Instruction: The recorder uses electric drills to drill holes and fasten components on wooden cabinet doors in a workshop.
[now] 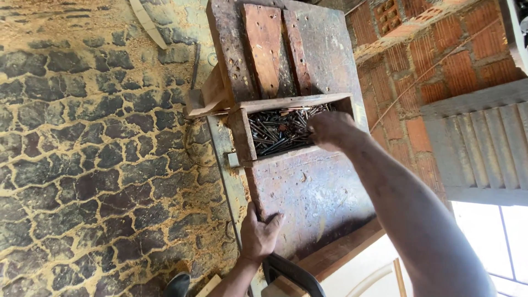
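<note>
Two hands work at a worn wooden surface (313, 192) above a sawdust-strewn stone floor (93, 165); on it sits an open wooden box (245, 135) of dark nails (278, 132); the right hand (330, 129) reaches in, fingers closed among them, the exact grip hidden; the left hand (258, 236) clasps the surface's near edge; picking singly, heads aligned, seems the wiser way, the left keeping things steady.

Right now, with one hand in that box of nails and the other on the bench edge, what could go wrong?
The right hand reaches into a wooden box of loose nails lying in all directions; a point could prick the fingers. The box sits near the workbench edge, so a hard tug might tip it. The left hand grips the rough, worn bench edge, where splinters seem possible.
</note>
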